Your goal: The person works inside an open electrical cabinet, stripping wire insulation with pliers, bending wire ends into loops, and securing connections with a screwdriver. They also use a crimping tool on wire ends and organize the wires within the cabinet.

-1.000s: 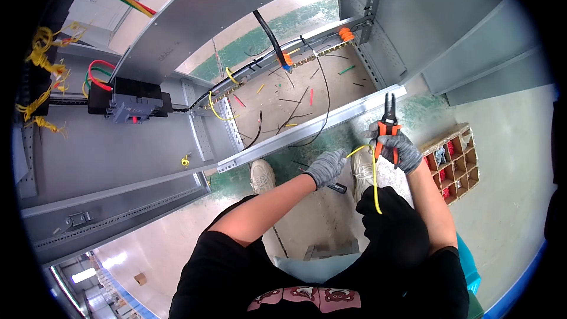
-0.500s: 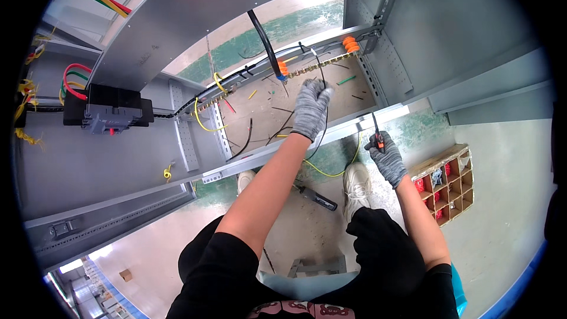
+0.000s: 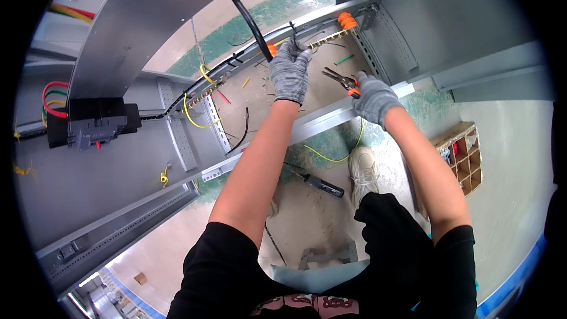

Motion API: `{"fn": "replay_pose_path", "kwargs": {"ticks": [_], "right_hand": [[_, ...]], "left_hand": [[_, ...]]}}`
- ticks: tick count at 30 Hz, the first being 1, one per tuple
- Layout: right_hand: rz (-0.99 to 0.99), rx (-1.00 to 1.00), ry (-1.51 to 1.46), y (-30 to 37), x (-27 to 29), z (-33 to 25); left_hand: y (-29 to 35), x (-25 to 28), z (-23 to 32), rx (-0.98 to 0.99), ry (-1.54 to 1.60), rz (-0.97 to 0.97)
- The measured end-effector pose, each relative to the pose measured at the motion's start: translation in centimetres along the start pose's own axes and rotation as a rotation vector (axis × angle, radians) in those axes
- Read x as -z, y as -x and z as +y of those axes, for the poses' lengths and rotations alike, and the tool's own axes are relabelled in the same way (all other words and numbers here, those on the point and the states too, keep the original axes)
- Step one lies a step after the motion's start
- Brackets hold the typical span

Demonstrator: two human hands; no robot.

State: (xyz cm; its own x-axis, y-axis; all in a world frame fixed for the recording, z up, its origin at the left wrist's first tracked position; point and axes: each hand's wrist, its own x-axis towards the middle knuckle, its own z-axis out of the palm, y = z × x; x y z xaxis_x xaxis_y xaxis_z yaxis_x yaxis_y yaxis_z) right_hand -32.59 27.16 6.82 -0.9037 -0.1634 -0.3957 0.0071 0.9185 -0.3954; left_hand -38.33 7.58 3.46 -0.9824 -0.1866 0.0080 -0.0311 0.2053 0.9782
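1. Pliers (image 3: 344,80) are above the right half of the cabinet's (image 3: 331,115) bottom opening, just right of the left hand, nose pointing left and a bit far. Tips look slightly apart.
2. Right hand (image 3: 375,100), gloved, is wrapped around the orange handles.
3. Left hand (image 3: 289,74), also gloved, is up at the brass bar (image 3: 331,39). Fingers are bent and bunched, but I honestly can't tell what they're pinching, if anything.
4. Fat black cable (image 3: 248,20) drops in from the far side, right beside that hand. Orange insulator (image 3: 347,20) sits by the bar's right end.
5. Yellow wire (image 3: 331,158) curves across the floor on the near side, with a driver (image 3: 325,185) nearer still, left of a shoe (image 3: 363,171).
6. Breaker's (image 3: 100,125) way left, divided box (image 3: 469,153) off to the right.
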Motion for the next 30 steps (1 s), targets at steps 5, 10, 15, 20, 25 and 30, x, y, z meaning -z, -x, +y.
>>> {"fn": "replay_pose_path", "kwargs": {"ticks": [5,10,15,20,25,30], "right_hand": [[0.093,-0.007,0.349,-0.6,3.5,-4.0],[0.278,0.004,0.497,-2.6,3.6,-4.7],[0.285,0.061,0.49,-3.4,3.1,-6.0],[0.254,0.083,0.462,-3.4,3.2,-6.1],[0.231,0.126,0.343,-2.9,3.0,-5.1],[0.084,0.06,0.238,-1.9,3.0,-3.5]], "left_hand": [[0.0,0.1,0.4,-0.034,-0.072,0.064],[0.0,0.0,0.5,-0.062,-0.137,0.056],[0.3,0.3,1.3,-0.062,-0.224,-0.015],[0.2,0.7,1.6,-0.082,-0.211,-0.04],[0.3,0.8,1.2,-0.069,-0.294,-0.111],[1.0,0.6,1.9,-0.067,-0.124,-0.14]]}}
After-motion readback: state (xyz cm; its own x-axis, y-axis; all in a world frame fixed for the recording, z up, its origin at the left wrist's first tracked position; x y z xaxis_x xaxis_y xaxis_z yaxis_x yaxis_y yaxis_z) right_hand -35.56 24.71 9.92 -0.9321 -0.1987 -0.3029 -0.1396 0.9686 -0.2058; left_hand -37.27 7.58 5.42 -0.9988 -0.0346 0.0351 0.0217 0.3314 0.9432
